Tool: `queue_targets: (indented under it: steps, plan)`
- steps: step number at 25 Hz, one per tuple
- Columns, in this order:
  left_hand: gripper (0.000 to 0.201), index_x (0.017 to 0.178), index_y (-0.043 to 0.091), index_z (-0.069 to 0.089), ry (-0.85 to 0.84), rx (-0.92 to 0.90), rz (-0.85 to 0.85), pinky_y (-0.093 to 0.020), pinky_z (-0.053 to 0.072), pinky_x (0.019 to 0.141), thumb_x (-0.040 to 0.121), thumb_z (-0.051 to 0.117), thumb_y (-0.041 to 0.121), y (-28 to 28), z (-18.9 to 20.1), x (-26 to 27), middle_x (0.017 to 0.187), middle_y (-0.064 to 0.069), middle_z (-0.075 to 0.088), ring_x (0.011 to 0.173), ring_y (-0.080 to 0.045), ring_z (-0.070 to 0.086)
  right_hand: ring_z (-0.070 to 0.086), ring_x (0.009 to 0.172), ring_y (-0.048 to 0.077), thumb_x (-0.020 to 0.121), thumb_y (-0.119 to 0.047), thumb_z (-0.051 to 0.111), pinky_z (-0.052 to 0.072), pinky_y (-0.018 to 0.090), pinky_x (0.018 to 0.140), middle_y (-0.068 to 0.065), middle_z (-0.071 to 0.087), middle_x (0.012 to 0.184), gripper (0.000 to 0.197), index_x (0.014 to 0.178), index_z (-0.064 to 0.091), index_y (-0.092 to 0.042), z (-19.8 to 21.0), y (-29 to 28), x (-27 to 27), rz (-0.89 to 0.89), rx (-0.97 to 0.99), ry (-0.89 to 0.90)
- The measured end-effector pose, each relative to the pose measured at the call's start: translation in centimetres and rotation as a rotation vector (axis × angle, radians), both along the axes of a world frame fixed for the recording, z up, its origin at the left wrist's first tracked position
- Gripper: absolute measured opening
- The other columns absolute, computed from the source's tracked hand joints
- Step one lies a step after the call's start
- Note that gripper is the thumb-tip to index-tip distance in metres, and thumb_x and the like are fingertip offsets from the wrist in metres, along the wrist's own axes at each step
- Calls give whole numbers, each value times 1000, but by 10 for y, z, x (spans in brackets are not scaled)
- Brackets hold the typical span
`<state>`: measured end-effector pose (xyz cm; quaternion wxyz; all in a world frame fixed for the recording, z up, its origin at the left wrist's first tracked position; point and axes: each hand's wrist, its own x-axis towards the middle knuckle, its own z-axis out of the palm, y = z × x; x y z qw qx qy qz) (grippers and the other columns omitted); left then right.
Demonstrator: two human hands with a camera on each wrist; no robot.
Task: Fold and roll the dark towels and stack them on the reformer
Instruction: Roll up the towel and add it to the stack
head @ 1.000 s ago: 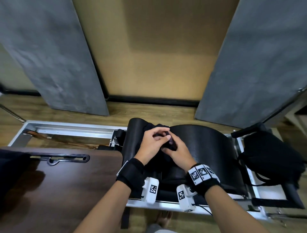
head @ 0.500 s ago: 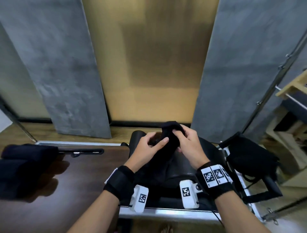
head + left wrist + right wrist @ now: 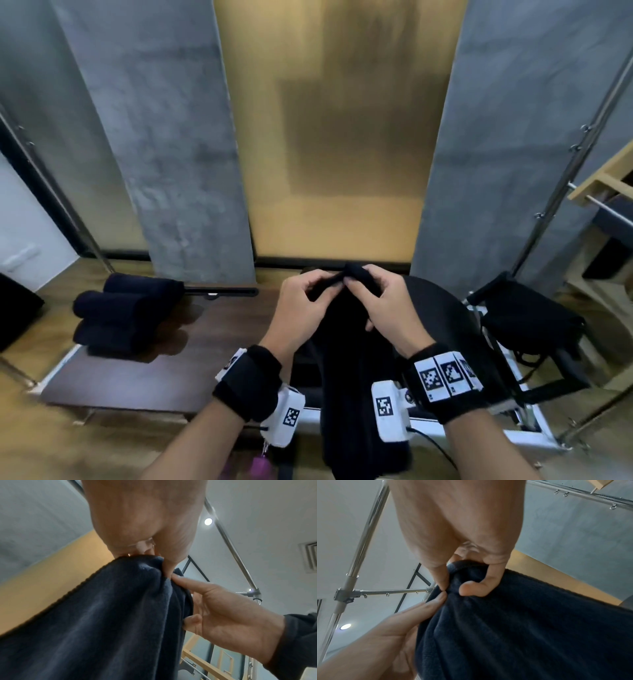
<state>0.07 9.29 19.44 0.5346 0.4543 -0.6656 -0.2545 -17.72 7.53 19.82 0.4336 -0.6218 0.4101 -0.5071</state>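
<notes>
Fingers (image 3: 471, 588) of both hands pinch my bunched dark towel (image 3: 359, 377) at its top; corners unseen below them, I'd risk a crooked fold.

Walls: grey concrete panels (image 3: 171, 144) flanking tan panel (image 3: 342, 120) | Floor: wood planks (image 3: 61, 431) | Ceiling: white, recessed downlight (image 3: 208, 521), vent (image 3: 308, 558) | Fixtures: chrome poles (image 3: 366, 524), pale wooden frame (image 3: 603, 178)

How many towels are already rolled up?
3 rolled towels, stacked together on the wooden board at left; others may be hidden behind them. One more towel hangs unrolled from both hands.
</notes>
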Motion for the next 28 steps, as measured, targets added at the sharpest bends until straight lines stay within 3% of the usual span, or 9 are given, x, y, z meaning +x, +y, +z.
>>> queue_targets:
  steps: [2, 5, 8, 12, 14, 18, 21, 24, 28]
  plan:
    - [4, 98, 24, 78, -32, 9, -41, -29, 57, 82, 98, 77, 28, 16, -2, 21, 93, 9, 78, 91, -9, 73, 57, 53, 22, 102, -23, 66, 48, 35, 40, 24, 66, 82, 14, 94, 73, -14, -1, 11, 11, 3, 10, 15]
    - [37, 93, 14, 75, -106, 208, -121, -35, 54, 73, 90, 82, 50, 41, -27, 80, 85, -3, 74, 83, -17, 73, 61, 57, 23, 104, -27, 63, 50, 33, 41, 19, 67, 81, 18, 94, 74, -16, 0, 29, 30, 31, 16, 6]
    - [46, 81, 15, 74, -224, 309, -126, -35, 48, 63, 82, 84, 61, 70, -57, 157, 72, 4, 70, 70, -12, 68, 61, 57, 21, 101, -31, 67, 50, 30, 41, 6, 68, 75, 18, 93, 73, -18, -1, 40, 48, -25, 41, -71]
    - [39, 80, 24, 79, -210, 291, -38, -31, 53, 63, 77, 85, 62, 105, -60, 256, 75, 3, 76, 70, -7, 70, 52, 37, 27, 99, -28, 72, 45, 28, 36, 25, 60, 67, 12, 90, 71, -19, -16, 61, 81, -180, 85, -54]
    - [35, 85, 26, 81, -192, 305, -22, -28, 57, 68, 76, 89, 58, 119, -55, 295, 80, 1, 78, 76, -12, 75, 51, 36, 25, 100, -24, 70, 45, 27, 36, 30, 62, 71, 13, 87, 72, -23, -25, 76, 101, -218, 96, -40]
    - [14, 81, 30, 81, -191, 322, 42, -23, 52, 72, 76, 93, 29, 139, -45, 356, 81, 4, 78, 76, -7, 72, 58, 50, 13, 102, -21, 67, 51, 29, 40, 14, 68, 73, 15, 87, 72, -19, -35, 108, 126, -324, 107, -33]
    - [20, 82, 31, 80, -294, 308, 72, -27, 47, 76, 83, 88, 13, 151, -38, 392, 81, 12, 77, 78, -4, 68, 62, 62, 18, 102, -22, 67, 54, 30, 43, 21, 69, 80, 12, 93, 71, -16, -41, 132, 145, -378, 118, -26]
    - [27, 86, 34, 79, -289, 279, 118, -27, 46, 77, 90, 81, 8, 158, -33, 412, 84, 15, 76, 84, -4, 68, 66, 79, 29, 101, -26, 68, 56, 33, 47, 27, 70, 93, 12, 95, 72, -16, -42, 151, 162, -403, 125, -29]
    - [19, 92, 30, 81, -166, 139, 228, -23, 50, 84, 93, 79, 10, 162, -29, 418, 94, 14, 77, 93, -1, 68, 66, 82, 28, 101, -26, 68, 56, 32, 48, 27, 70, 98, 13, 91, 72, -19, -37, 162, 177, -442, 112, -33]
